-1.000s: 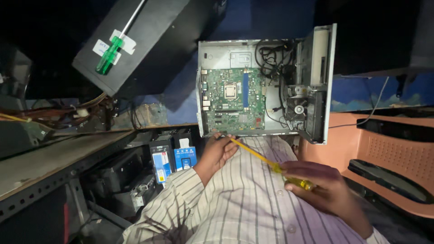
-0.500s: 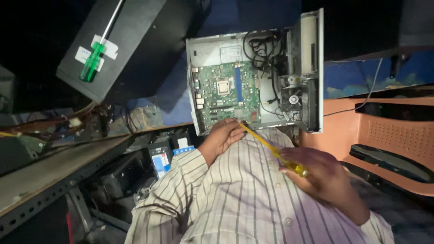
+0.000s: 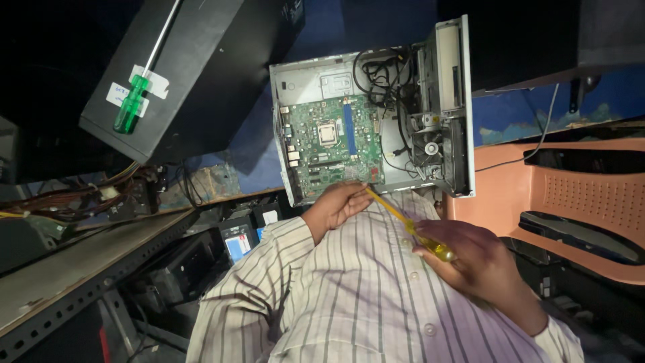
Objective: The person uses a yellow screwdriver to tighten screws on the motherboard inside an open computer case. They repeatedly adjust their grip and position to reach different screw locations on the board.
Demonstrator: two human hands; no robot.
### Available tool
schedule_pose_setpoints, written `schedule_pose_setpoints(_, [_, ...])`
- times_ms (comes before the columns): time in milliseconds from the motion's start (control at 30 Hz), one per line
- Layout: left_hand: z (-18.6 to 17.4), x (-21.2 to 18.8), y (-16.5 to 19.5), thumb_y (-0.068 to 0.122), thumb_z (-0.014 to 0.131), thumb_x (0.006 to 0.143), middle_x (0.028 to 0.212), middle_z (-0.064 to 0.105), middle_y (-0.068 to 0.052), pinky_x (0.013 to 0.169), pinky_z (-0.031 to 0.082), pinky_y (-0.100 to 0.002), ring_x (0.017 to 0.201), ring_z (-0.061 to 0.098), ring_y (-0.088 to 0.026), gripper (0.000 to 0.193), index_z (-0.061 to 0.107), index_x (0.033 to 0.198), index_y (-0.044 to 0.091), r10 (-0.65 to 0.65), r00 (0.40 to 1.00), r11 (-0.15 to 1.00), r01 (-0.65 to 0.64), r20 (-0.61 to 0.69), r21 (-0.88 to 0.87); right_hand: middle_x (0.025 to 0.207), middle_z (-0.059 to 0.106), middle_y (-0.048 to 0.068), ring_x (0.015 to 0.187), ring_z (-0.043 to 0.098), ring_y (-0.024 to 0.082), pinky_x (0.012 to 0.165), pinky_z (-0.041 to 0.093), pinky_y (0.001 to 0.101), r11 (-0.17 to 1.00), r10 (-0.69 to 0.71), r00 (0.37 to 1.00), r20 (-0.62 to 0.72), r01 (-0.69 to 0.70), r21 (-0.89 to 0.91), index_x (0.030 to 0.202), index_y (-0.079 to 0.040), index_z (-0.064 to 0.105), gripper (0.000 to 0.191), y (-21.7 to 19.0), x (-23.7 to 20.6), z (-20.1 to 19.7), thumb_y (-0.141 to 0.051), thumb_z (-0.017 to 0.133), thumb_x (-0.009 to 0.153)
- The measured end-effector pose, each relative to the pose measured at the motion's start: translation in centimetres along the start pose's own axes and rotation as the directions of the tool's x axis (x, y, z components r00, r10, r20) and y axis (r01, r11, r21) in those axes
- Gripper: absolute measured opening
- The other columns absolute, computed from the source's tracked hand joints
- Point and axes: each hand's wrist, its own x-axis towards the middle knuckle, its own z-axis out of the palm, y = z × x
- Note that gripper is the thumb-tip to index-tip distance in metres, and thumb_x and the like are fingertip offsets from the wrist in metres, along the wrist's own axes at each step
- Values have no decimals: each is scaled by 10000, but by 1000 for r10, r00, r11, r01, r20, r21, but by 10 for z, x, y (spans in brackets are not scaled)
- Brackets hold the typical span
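I am looking down at an open computer case point(image 3: 376, 114) in the upper middle of the frame. Its side cover is already off, so I am seeing the green circuit board point(image 3: 332, 144) inside, along with black cables point(image 3: 386, 74) and a small fan point(image 3: 430, 148). The board is sitting in place in the case, so I judge that the opening part is done and the work on the board is only starting.

My right hand point(image 3: 480, 262), in the lower right of the frame, is gripping the yellow handle of a screwdriver point(image 3: 410, 225). The fingers are closing tight around it. The thin shaft is pointing up and left toward the bottom edge of the board.

My left hand point(image 3: 339, 205), in the middle of the frame, is pinching the tip end of the screwdriver, right at the lower edge of the case. I cannot tell if the tip is touching a screw.

A second screwdriver with a green handle point(image 3: 131, 104) is lying on a black box point(image 3: 195, 74) in the upper left, well apart from both hands. An orange plastic chair point(image 3: 571, 195) is standing at the right.
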Motion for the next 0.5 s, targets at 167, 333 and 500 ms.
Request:
schedule_pose_setpoints(167, [-2, 4, -6, 107, 648, 997, 1048, 718, -161, 863, 644, -329, 941, 731, -198, 185, 629, 1099, -46, 36, 999, 999, -36, 7, -20, 1074, 765, 74, 927, 770, 221, 781, 627, 319, 1000, -5, 1000, 9, 5, -13, 1089, -58, 705, 366, -3, 2, -2, -207, 836, 781])
schedule_pose_setpoints(333, [-4, 9, -7, 121, 630, 985, 1075, 740, -162, 850, 634, -320, 985, 749, -215, 225, 610, 1128, -52, 7, 999, 999, -8, -31, -37, 1084, 763, 95, 899, 774, 224, 752, 631, 323, 999, 40, 998, 39, -40, 0, 1101, -54, 709, 381, -3, 5, -3, -198, 837, 772])
schedule_pose_setpoints(500, [-3, -4, -3, 175, 569, 985, 1112, 684, -197, 852, 643, -370, 958, 745, -271, 262, 547, 1189, 11, -14, 992, 990, -4, -127, -140, 1086, 756, 95, 927, 764, 259, 767, 621, 340, 998, -40, 999, 11, 41, -50, 1104, -55, 697, 376, 1, 6, -2, -194, 834, 782])
